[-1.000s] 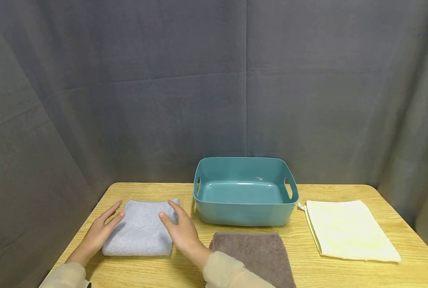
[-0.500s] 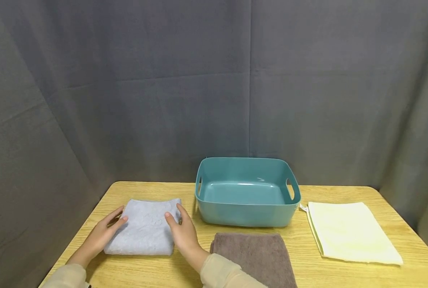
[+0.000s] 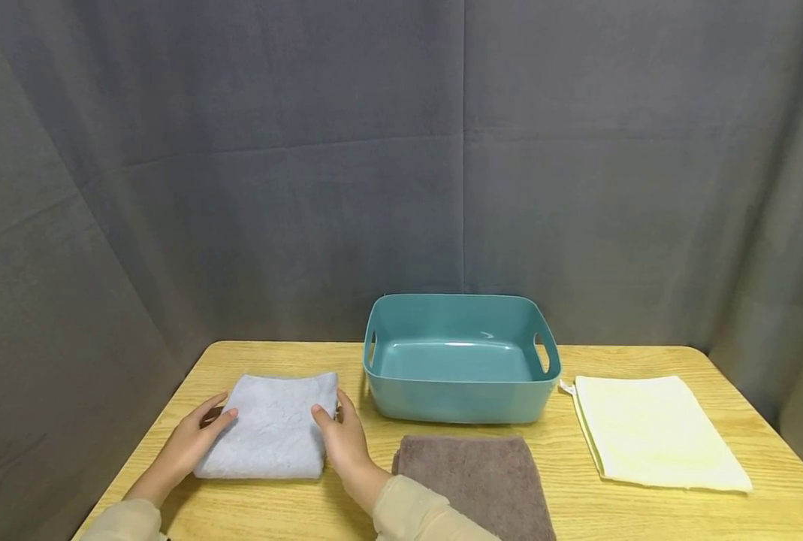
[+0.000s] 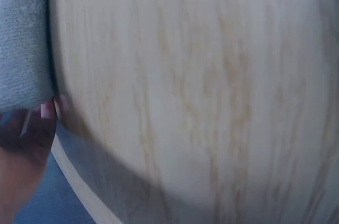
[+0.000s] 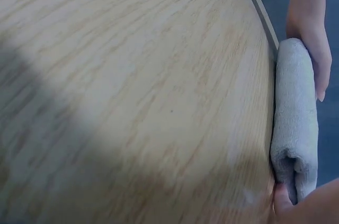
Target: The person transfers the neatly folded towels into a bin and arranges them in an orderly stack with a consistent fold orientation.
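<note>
A folded light blue towel (image 3: 269, 427) lies at the left of the table, between both hands. At its left edge, my left hand (image 3: 188, 443) has the thumb over the top and the fingers at the side; in the left wrist view its fingertips (image 4: 47, 110) are low by the towel's edge. My right hand (image 3: 348, 443) grips the right edge, thumb on top and the other fingers partly hidden along the side. The right wrist view shows the towel's rolled fold (image 5: 295, 123), with a right-hand finger (image 5: 282, 195) tucked low against it by the tabletop.
A teal basin (image 3: 458, 402) with handle holes stands at the back centre. In front of it lies a folded brown towel (image 3: 475, 481), partly behind the right sleeve. A folded pale yellow towel (image 3: 654, 432) lies at the right of the wooden table (image 3: 597, 518). Grey curtains (image 3: 401, 150) surround it.
Both hands have lowered to the light blue towel's side edges. The right hand has shifted from above its top onto its right edge. The towel stays in place.
</note>
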`<state>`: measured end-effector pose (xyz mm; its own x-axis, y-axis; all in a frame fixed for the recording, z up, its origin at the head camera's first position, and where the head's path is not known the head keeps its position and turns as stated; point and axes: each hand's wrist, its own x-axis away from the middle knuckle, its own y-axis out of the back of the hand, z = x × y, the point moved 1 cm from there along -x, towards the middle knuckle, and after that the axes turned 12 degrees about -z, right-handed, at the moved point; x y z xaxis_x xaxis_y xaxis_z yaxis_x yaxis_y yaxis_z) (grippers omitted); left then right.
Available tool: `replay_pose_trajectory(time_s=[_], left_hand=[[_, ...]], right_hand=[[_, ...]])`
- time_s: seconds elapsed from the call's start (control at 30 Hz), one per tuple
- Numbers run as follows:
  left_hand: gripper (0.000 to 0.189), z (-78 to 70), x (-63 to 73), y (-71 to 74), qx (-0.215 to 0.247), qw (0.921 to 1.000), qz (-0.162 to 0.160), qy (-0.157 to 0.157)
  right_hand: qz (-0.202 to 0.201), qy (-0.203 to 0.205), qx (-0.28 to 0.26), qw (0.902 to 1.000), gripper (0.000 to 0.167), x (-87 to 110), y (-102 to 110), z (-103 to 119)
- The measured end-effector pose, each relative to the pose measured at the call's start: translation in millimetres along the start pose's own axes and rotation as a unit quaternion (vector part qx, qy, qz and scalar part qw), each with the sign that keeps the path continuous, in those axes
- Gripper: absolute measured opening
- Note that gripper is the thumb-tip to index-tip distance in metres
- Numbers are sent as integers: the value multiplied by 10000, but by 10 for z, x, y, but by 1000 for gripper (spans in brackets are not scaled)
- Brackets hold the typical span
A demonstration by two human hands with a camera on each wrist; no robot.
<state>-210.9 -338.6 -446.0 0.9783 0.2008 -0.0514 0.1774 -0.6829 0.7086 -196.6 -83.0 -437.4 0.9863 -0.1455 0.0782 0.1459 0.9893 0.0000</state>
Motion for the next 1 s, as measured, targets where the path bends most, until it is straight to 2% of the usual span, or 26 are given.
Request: replay_pose_trajectory(time_s=[0.17,0.33,0.5,0.67,0.77,0.87,1.0], left_hand=[[79,0,4,15,-210,9997,-136,31],[83,0,13,16,-466,9989,-62,23],[86,-10,25,-2,-580,9983,-18,-3],[81,-42,49,-38,-258,9996,-99,-37],[76,-83,64,-61,39,9999,-153,-11],[76,-133,88,-71,260,9994,-107,187],[80,-183,157,-42,505,9965,107,652]], right_hand=[[94,-332,-205,9992,71,-17,14,-15],[169,-630,-74,9978,74,-31,12,-19],[172,-677,65,9975,60,-35,-4,-30],[169,-556,51,9983,42,-28,-7,-36],[49,-715,-56,9974,39,-20,-15,-29],[-156,-926,-142,9955,44,-6,-14,-10],[-268,-1120,-290,9929,53,31,-9,44]])
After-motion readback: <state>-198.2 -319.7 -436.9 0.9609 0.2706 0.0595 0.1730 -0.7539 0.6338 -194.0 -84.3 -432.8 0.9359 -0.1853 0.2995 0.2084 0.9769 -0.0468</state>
